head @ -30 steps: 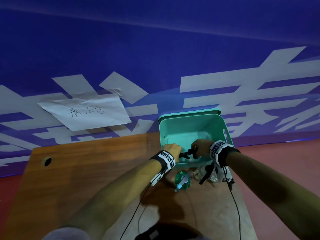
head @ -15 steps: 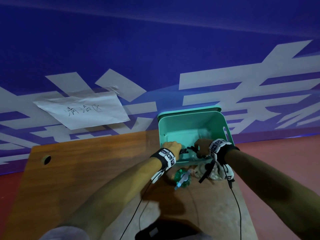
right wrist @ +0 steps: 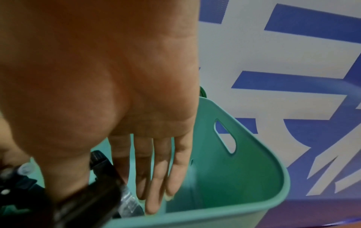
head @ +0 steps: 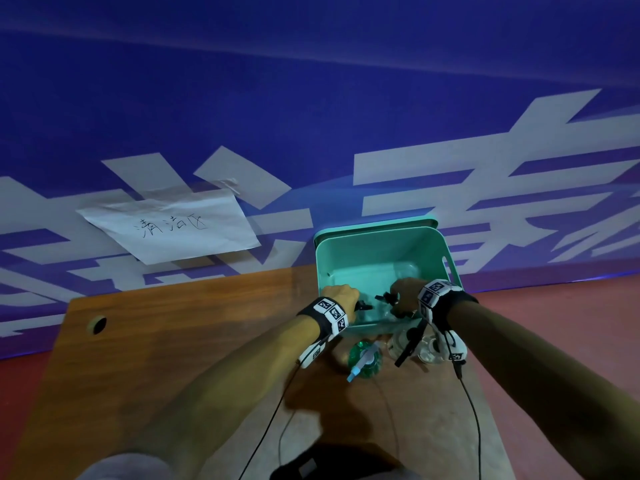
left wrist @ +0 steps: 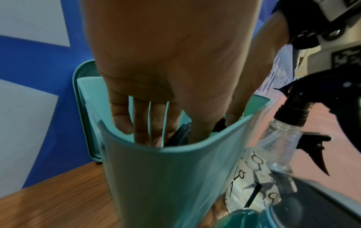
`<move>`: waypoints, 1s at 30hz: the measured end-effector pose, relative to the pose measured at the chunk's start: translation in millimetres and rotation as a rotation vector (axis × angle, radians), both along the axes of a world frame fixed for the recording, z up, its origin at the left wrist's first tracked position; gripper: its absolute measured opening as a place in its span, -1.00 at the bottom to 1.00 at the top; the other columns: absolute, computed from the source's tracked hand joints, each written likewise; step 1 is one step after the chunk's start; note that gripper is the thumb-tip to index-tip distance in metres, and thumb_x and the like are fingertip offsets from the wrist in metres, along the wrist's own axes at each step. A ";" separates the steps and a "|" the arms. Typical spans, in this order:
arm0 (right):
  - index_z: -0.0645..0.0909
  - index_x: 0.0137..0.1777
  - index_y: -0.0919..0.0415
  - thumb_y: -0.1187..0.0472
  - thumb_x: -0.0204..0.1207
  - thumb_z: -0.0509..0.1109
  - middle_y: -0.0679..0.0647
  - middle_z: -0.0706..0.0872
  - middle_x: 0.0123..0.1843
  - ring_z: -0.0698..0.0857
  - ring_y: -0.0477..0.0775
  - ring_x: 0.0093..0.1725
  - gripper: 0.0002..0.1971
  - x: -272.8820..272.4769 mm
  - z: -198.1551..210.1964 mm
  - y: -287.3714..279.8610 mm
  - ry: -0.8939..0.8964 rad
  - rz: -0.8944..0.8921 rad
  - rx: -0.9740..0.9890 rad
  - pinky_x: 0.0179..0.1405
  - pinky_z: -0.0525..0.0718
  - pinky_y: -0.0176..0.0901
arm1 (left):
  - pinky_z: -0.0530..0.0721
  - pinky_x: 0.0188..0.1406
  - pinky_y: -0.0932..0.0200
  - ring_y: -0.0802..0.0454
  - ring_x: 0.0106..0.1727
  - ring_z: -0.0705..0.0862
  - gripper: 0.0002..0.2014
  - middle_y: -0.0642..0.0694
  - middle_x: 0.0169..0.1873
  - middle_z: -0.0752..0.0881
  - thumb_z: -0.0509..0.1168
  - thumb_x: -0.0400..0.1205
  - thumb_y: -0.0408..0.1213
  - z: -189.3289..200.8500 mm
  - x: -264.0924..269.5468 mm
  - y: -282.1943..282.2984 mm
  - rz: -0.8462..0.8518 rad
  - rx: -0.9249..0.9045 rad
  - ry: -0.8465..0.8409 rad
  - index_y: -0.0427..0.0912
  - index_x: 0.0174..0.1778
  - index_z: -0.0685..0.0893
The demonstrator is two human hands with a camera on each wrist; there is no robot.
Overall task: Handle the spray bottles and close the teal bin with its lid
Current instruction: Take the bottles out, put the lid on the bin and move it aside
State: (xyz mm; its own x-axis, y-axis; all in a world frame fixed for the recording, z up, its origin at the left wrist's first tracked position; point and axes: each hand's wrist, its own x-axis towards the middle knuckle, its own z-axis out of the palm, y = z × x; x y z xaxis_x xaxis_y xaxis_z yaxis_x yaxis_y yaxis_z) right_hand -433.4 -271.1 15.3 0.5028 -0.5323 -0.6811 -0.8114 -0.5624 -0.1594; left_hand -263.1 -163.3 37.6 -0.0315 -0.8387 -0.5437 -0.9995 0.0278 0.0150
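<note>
green ribbed plastic spray bottle (head: pixel 363 358) and clear black-trigger spray bottle (left wrist: pixel 273 154): table, near side of open teal plastic bin (head: pixel 429 247) | left hand (head: pixel 341 296), right hand (head: pixel 403 294): inside bin, fingers extended, each beside a black-trigger bottle, grip unclear | teal lid (head: pixel 377 227): upright behind bin's far wall

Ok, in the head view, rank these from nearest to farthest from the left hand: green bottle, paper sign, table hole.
From the left hand:
1. Green bottle, just below the hand on the table, in front of the bin.
2. Paper sign, up and left on the wall.
3. Table hole, far left near the table's corner.
</note>
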 end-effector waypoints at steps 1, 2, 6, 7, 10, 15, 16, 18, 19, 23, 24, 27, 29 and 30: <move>0.74 0.22 0.23 -0.10 0.45 0.54 0.18 0.78 0.24 0.78 0.23 0.17 -0.53 -0.2 2.7 0.9 -0.013 -0.004 -0.003 0.18 0.77 0.13 | 0.58 -0.23 0.03 -0.23 -0.01 0.77 -0.80 -0.17 -0.07 0.74 0.41 0.59 -0.16 0.3 1.9 -0.3 -0.010 -0.001 0.014 -0.18 0.02 0.66; 0.73 0.24 0.24 -0.10 0.50 0.52 0.19 0.77 0.26 0.76 0.24 0.21 -0.53 -0.9 3.4 0.2 -0.023 -0.012 -0.009 0.21 0.75 0.11 | 0.60 -0.20 0.02 -0.24 0.03 0.76 -0.70 -0.18 -0.03 0.74 0.42 0.58 -0.06 0.5 4.0 -1.1 -0.017 -0.009 0.039 -0.19 0.09 0.65; 0.65 0.17 0.29 -0.13 0.63 0.39 0.21 0.70 0.27 0.69 0.28 0.31 -0.56 -3.0 8.6 -6.6 -0.049 -0.012 -0.042 0.22 0.64 -0.03 | 0.55 0.34 -0.11 -0.19 0.39 0.58 -0.30 -0.17 0.39 0.59 0.38 0.58 0.22 8.7 16.0 -1.9 -0.004 -0.061 0.209 -0.14 0.53 0.46; 0.62 0.07 0.26 -0.12 0.64 0.37 0.23 0.69 0.22 0.69 0.27 0.28 -0.61 -3.2 13.8 -9.5 -0.039 -0.016 -0.044 0.18 0.62 -0.04 | 0.51 0.40 -0.11 -0.16 0.42 0.55 -0.31 -0.15 0.43 0.57 0.35 0.60 0.21 11.6 19.3 -1.9 0.021 -0.112 0.247 -0.13 0.54 0.45; 0.51 -0.10 0.21 -0.05 0.68 0.34 0.20 0.62 0.02 0.65 0.22 0.04 -0.69 -4.1 30.1 -25.3 -0.056 -0.086 -0.039 0.01 0.59 -0.06 | 0.50 0.46 -0.13 -0.12 0.45 0.54 -0.41 -0.10 0.44 0.56 0.30 0.67 0.13 19.2 33.5 -4.4 0.107 -0.260 0.283 -0.10 0.54 0.43; 0.49 0.44 0.28 0.08 0.64 0.36 0.29 0.73 0.23 0.74 0.31 0.17 -0.56 -7.4 48.4 -57.1 -0.228 -0.225 -0.169 0.01 0.64 -0.02 | 0.49 0.48 -0.13 -0.16 0.44 0.54 -0.44 -0.15 0.43 0.55 0.34 0.67 -0.02 28.2 63.2 -20.0 0.269 -0.387 0.207 -0.13 0.54 0.39; 0.34 0.57 0.25 0.10 0.63 0.38 0.34 0.73 0.26 0.75 0.33 0.16 -0.43 -6.0 50.1 -61.2 -0.281 -0.274 -0.197 -0.01 0.65 0.01 | 0.52 0.45 -0.14 -0.18 0.43 0.55 -0.44 -0.16 0.43 0.55 0.34 0.67 -0.03 27.6 68.7 -24.1 0.311 -0.393 0.204 -0.14 0.54 0.38; 0.10 0.71 0.23 0.14 0.63 0.40 0.41 0.69 0.32 0.75 0.35 0.16 -0.25 -0.9 51.7 -67.8 -0.396 -0.383 -0.217 -0.03 0.62 0.02 | 0.57 0.38 -0.17 -0.20 0.40 0.58 -0.44 -0.17 0.40 0.56 0.35 0.66 -0.04 23.3 78.7 -32.5 0.401 -0.395 0.205 -0.14 0.53 0.36; 0.05 0.73 0.26 0.16 0.64 0.41 0.42 0.65 0.39 0.73 0.37 0.24 -0.22 2.4 54.0 -69.9 -0.459 -0.438 -0.200 0.04 0.63 0.03 | 0.59 0.35 -0.18 -0.21 0.38 0.59 -0.44 -0.18 0.37 0.58 0.35 0.66 -0.03 19.9 82.9 -36.6 0.443 -0.394 0.214 -0.15 0.52 0.36; 0.09 0.60 0.31 0.11 0.64 0.43 0.45 0.57 0.47 0.74 0.41 0.23 -0.29 17.9 50.9 -79.7 -0.682 -0.781 -0.014 0.19 0.74 0.21 | 0.63 0.33 -0.11 -0.18 0.35 0.64 -0.35 -0.19 0.35 0.62 0.35 0.66 0.01 10.1 89.3 -51.1 0.634 -0.340 0.420 -0.10 0.62 0.29; 0.08 0.56 0.28 0.13 0.64 0.42 0.41 0.55 0.47 0.78 0.38 0.09 -0.32 22.5 49.5 -79.8 -0.767 -0.913 0.084 -0.01 0.82 0.19 | 0.64 0.31 -0.09 -0.16 0.32 0.65 -0.35 -0.17 0.33 0.63 0.34 0.66 0.03 6.6 90.0 -54.2 0.691 -0.323 0.491 -0.05 0.63 0.28; 0.13 0.54 0.29 0.37 0.70 0.33 0.39 0.51 0.42 0.76 0.14 -0.21 -0.47 34.9 48.6 -80.3 -0.964 -1.206 0.267 -0.54 0.78 -0.20 | 0.72 0.15 -0.07 -0.10 0.11 0.73 -0.43 -0.09 0.20 0.71 0.33 0.60 0.10 -4.5 91.4 -63.3 0.850 -0.333 0.643 0.12 0.52 0.35; 0.17 0.56 0.35 0.51 0.69 0.27 0.49 0.54 0.35 0.74 0.19 -0.21 -0.49 39.5 49.8 -81.2 -1.067 -1.272 0.314 -0.54 0.77 -0.26 | 0.73 -0.01 0.01 -0.07 -0.02 0.75 -0.55 -0.09 0.06 0.76 0.37 0.62 0.00 -8.1 90.5 -68.9 0.959 -0.395 0.739 0.04 0.41 0.46; 0.18 0.56 0.38 0.57 0.68 0.23 0.52 0.54 0.31 0.74 0.24 -0.18 -0.50 39.5 49.9 -80.9 -1.124 -1.307 0.331 -0.52 0.77 -0.26 | 0.69 -0.11 0.08 -0.06 -0.05 0.74 -0.63 -0.10 0.02 0.77 0.39 0.64 -0.10 -7.7 89.1 -71.0 1.031 -0.446 0.809 -0.03 0.34 0.53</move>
State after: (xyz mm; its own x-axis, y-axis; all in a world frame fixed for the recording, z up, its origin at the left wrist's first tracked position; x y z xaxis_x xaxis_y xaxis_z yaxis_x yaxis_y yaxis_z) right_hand -393.9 -352.0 65.2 0.1577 -0.8584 -0.4882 -0.0902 0.4798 -0.8727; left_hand -174.0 -234.3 29.9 0.5281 -0.7720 -0.3538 -0.2886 -0.5550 0.7802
